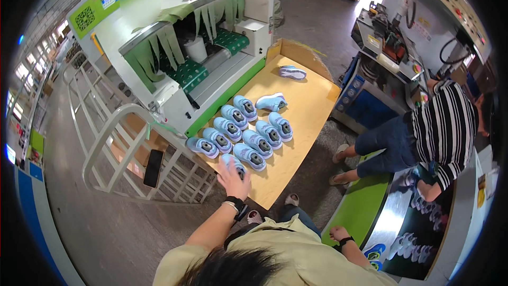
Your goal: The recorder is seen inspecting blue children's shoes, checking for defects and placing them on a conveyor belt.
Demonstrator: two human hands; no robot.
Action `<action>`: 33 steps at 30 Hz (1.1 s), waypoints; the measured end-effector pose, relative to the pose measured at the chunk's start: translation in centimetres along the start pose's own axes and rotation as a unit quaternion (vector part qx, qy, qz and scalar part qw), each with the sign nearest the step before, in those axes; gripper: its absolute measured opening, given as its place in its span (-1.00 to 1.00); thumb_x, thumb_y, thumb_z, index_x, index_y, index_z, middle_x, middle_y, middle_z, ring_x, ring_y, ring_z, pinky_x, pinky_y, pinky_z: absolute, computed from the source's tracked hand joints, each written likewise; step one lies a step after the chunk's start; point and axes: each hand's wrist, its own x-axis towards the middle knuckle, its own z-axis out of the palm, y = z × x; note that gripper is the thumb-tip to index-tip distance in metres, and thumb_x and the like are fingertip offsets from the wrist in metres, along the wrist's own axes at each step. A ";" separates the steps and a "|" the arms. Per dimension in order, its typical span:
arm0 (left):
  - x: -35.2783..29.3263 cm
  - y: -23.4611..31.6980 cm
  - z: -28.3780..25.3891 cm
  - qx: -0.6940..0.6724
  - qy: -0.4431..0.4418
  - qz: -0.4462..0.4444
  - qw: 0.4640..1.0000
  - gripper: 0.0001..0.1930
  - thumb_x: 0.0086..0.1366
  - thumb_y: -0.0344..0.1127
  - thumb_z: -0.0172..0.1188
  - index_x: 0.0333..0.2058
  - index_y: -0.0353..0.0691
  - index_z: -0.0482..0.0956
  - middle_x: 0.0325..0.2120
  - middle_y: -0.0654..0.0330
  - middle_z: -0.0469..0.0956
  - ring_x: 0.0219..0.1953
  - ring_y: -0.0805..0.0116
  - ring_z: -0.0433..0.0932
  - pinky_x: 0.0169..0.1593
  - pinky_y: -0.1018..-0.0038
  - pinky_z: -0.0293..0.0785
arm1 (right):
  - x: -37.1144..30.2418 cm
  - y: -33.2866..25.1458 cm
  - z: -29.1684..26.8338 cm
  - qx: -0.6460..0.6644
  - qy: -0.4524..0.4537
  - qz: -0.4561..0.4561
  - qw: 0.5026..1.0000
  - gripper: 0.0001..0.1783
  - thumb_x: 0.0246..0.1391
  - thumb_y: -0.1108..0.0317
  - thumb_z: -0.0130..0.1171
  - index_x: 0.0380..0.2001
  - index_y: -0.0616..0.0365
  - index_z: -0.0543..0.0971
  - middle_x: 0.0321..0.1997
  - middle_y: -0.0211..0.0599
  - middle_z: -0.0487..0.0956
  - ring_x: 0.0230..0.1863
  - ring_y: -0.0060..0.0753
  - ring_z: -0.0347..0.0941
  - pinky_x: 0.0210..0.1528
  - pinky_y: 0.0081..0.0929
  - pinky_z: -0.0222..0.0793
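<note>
My left hand (pixel 234 182) reaches over the near end of a wooden tabletop (pixel 302 136). Its fingers are wrapped round a light blue shoe (pixel 230 162), covering part of it. Beyond it several matching shoes (pixel 248 155) stand upright in two slanting rows, with dark openings facing up. One shoe (pixel 271 101) lies on its side past the rows. Farther off, another shoe (pixel 292 73) lies tipped over, showing its sole. Low on the right, my right hand (pixel 339 233) hangs beside a green bench, fingers curled in and nothing visible in them.
A white and green machine (pixel 222 82) with hanging strips and a green belt borders the table's far left. White metal railing (pixel 114 143) holds a phone (pixel 153 168). To the right, a person in a striped top (pixel 443 127) bends over shoes by the green bench (pixel 361 201).
</note>
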 end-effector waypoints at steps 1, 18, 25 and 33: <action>0.2 -0.4 0.5 -0.142 0.039 -0.111 0.983 -0.12 0.21 -0.03 0.28 0.40 -0.13 0.03 0.42 -0.18 -0.19 0.44 -0.25 -0.14 0.42 -0.03 -0.19 | 0.6 -1.8 -0.8 -0.010 0.007 0.001 1.000 -0.77 0.14 0.26 0.13 -0.44 0.21 0.58 -0.49 -0.33 0.60 -0.51 -0.46 0.55 -0.46 -0.47 0.48; 4.2 -3.0 -3.5 -0.429 -0.215 -0.273 0.834 -0.19 0.30 -0.08 0.25 0.35 -0.38 0.07 0.22 -0.09 0.33 0.26 0.14 0.32 0.28 0.28 0.25 | 10.9 -59.6 -10.4 -0.389 0.146 -0.659 0.627 -0.24 -0.12 0.53 0.16 0.26 -0.02 0.33 0.30 -0.10 0.34 0.33 0.05 0.23 0.28 -0.12 0.22; 9.8 3.1 -6.3 -0.079 0.003 -0.176 0.981 -0.26 0.09 -0.20 0.40 0.22 -0.27 0.33 0.31 -0.26 0.12 0.36 -0.26 0.07 0.36 0.09 0.09 | 16.4 -69.6 -7.6 -0.477 0.003 -0.620 0.623 -0.06 -0.26 0.35 0.43 0.28 0.04 0.28 0.24 -0.14 0.44 0.17 -0.11 0.40 0.21 -0.34 0.32; 21.3 12.7 -5.5 -0.392 0.036 -0.075 0.916 -0.10 0.15 -0.16 0.40 0.36 -0.25 0.07 0.34 -0.16 0.06 0.39 -0.03 0.09 0.39 0.20 0.04 | 9.2 -65.5 -7.6 -0.016 -0.347 -0.465 0.814 0.01 0.00 0.03 0.40 0.36 0.33 0.15 0.25 0.04 0.36 0.22 -0.16 0.36 0.24 -0.30 0.31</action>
